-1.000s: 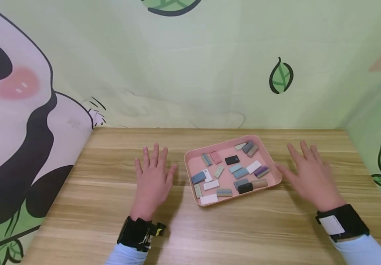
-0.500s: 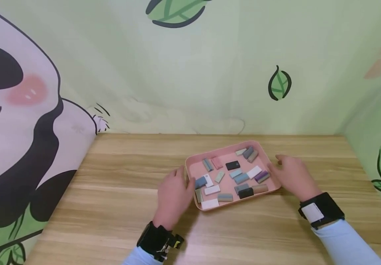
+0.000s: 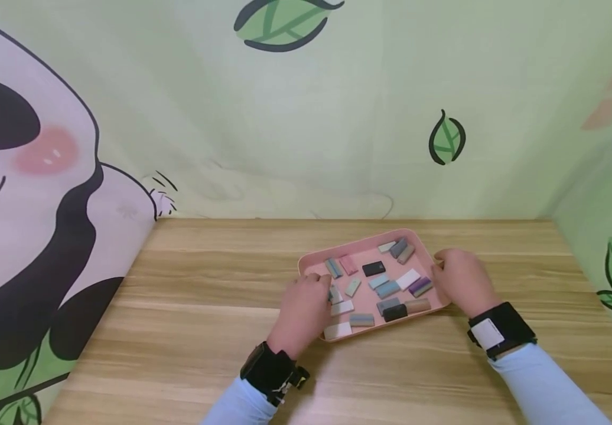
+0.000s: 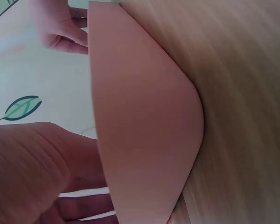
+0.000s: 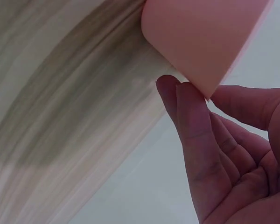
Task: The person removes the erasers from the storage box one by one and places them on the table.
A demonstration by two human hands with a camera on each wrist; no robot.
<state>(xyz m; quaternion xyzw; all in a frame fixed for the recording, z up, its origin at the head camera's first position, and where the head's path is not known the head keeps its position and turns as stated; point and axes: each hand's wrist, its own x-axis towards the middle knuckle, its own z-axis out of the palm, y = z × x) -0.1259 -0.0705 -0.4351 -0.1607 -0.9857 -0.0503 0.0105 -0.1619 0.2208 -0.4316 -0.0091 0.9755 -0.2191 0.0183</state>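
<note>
A pink tray [image 3: 356, 339] with rounded corners sits on the wooden table, holding several small oblong blocks in grey, blue, white, black and purple. My right hand [image 3: 465, 280] pinches the tray's right rim; the right wrist view shows thumb and fingers on either side of the pink wall [image 5: 200, 42]. Over the tray's left side, my left hand [image 3: 306, 307] reaches in with bent fingers, right at the grey-blue block [image 3: 335, 293]. In the left wrist view the tray wall [image 4: 144, 107] hides the left fingertips, so I cannot tell whether they hold a block.
White blocks [image 3: 338, 330] lie in the near left corner of the tray, and a black block [image 3: 374, 268] near its middle. Behind the wooden table [image 3: 189, 295] stands a pale green wall [image 3: 306, 136] printed with a panda and leaves.
Both hands have moved inward from beside the tray. The left came over its left side, fingers bending; the right came to its right rim and took hold. The head view has tilted up slightly.
</note>
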